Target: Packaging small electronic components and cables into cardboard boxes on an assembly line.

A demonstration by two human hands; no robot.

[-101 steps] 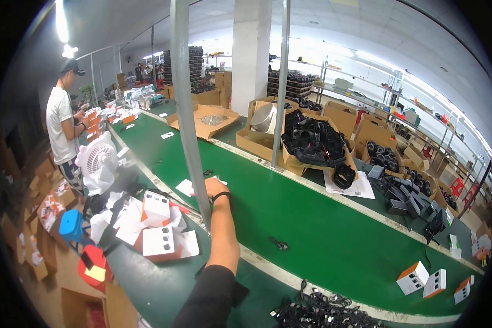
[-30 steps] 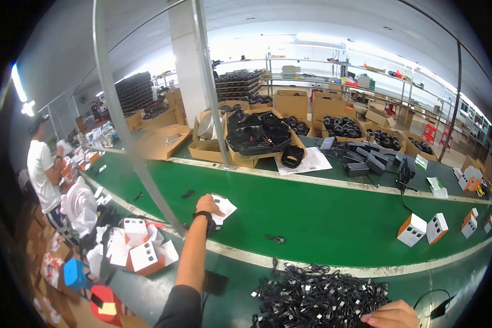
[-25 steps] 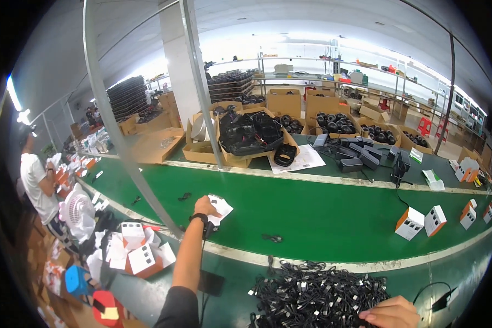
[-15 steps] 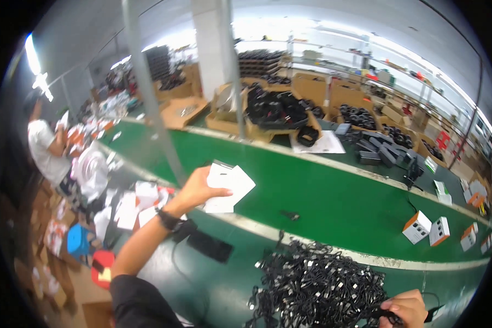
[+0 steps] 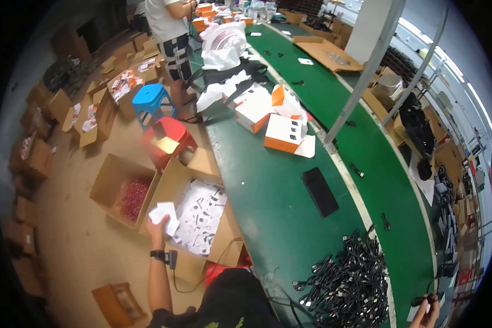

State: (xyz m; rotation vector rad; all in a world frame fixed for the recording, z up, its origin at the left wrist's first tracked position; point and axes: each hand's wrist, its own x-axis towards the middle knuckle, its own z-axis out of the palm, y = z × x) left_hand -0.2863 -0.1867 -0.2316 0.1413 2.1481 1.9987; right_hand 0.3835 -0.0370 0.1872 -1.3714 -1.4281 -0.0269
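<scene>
Some white cards (image 5: 166,213) are pinched in my left hand (image 5: 156,229), which hangs over the edge of an open cardboard box (image 5: 232,227). Inside that box lie many white cards with dark printed marks (image 5: 199,210). My right hand (image 5: 425,314) is at the lower right by the green conveyor belt (image 5: 385,186), its fingers closed on a small black cable (image 5: 424,300). Between my hands, a heap of black cables (image 5: 347,284) with light metal plugs rests on the green table (image 5: 251,180). A black phone (image 5: 320,192) lies beyond the heap.
White-and-orange boxes (image 5: 283,133) stand farther up the table. Single cables (image 5: 357,170) lie along the belt. A metal post (image 5: 361,82) rises beside it. Left of the table are a red stool (image 5: 169,143), a blue stool (image 5: 151,100) and a carton with red contents (image 5: 134,199). Another person (image 5: 169,27) stands beyond.
The view has swung left and down. My left hand has carried the white cards from above the belt to the open cardboard box. My right hand has moved from the cable heap toward the belt.
</scene>
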